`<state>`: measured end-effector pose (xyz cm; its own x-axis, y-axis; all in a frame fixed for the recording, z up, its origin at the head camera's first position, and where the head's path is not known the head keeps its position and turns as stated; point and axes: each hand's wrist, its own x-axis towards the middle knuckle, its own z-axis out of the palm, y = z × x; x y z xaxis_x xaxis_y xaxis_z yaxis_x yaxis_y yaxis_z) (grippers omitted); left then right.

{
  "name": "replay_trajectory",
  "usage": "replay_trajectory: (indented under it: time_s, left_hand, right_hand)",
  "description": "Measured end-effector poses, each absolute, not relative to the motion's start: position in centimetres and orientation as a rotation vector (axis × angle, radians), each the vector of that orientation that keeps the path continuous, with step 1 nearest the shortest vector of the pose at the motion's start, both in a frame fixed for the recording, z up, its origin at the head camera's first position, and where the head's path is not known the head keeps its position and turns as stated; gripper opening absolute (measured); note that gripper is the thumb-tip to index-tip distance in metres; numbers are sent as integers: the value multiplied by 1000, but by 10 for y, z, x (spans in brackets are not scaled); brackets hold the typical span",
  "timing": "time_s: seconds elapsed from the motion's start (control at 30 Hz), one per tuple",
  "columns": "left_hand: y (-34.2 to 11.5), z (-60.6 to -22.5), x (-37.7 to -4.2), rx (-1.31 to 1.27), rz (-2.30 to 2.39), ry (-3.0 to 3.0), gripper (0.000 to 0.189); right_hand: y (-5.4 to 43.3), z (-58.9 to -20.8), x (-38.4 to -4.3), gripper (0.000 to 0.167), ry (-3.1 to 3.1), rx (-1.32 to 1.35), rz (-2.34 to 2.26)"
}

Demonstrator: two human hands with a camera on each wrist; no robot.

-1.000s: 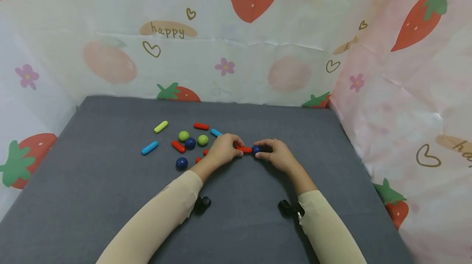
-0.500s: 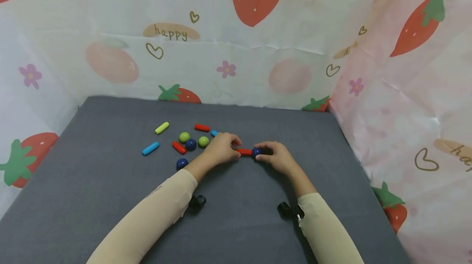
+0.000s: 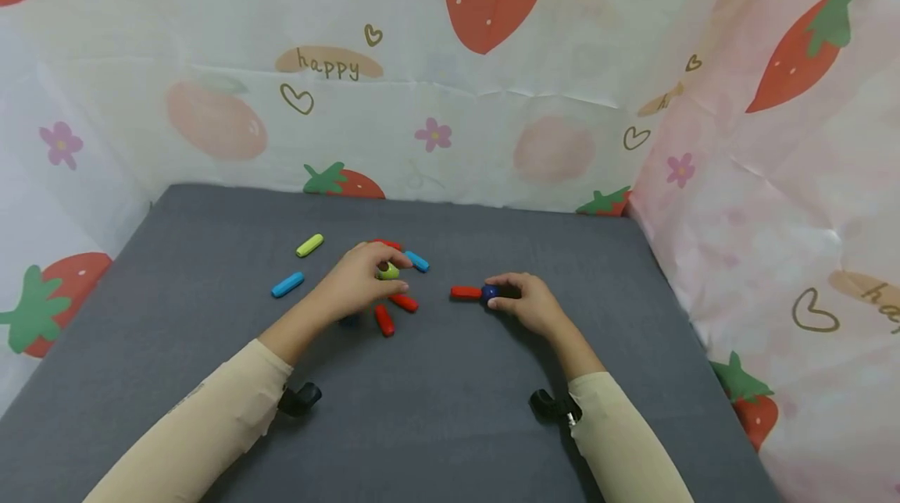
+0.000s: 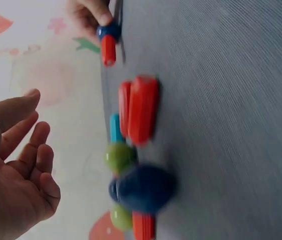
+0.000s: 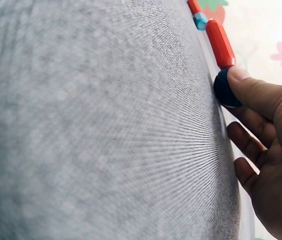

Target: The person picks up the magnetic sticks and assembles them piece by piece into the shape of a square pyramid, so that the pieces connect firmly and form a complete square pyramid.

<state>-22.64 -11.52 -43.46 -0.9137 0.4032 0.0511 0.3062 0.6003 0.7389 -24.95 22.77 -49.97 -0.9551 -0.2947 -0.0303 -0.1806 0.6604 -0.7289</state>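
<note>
In the head view my right hand (image 3: 530, 306) pinches a dark blue ball (image 3: 489, 294) between thumb and fingers. A red stick (image 3: 466, 293) is joined to that ball and points left; the right wrist view shows the thumb on the ball (image 5: 227, 89). My left hand (image 3: 358, 282) hovers over the loose pieces, thumb and fingers spread apart, holding nothing. A green ball (image 3: 388, 272) shows through the gap of that hand. Two red sticks (image 3: 384, 320) lie just beside it, and another dark blue ball (image 4: 148, 189) appears large in the left wrist view.
On the grey cloth lie a yellow-green stick (image 3: 309, 245) and a blue stick (image 3: 287, 284) at the left. Another blue stick (image 3: 417, 262) lies beyond my left fingertips. A strawberry-print curtain (image 3: 492, 128) stands behind the table.
My left hand has let go of the red stick and moved left over the loose pieces. My right hand stays in place, still holding the blue ball with the red stick attached.
</note>
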Motion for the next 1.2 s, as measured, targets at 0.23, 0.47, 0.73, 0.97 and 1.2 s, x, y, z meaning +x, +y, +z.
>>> replay_trajectory:
  time_s: [0.23,0.47,0.73,0.97,1.2]
  left_hand:
    - [-155,-435,-211,559,1186,2748,34]
    - [-182,-453,-206,529,1105,2767,35]
    - [-195,-474,-205,446,1059,2716,40]
    - [-191,-483,-206,371,1031,2693,42]
    - [-185,-485,-206,316,988,2704,38]
  right_hand:
    - [230,-501,-249,37,2742,-384,-1151]
    - [234,-500,-247,37,2747,-348,-1154]
    - [233,-501,-249,37,2738,-379,-1157]
    - [232,-502,-248,38,2742,-388,-1161]
    - [231,-503,-249,37,2730,-389,-1178]
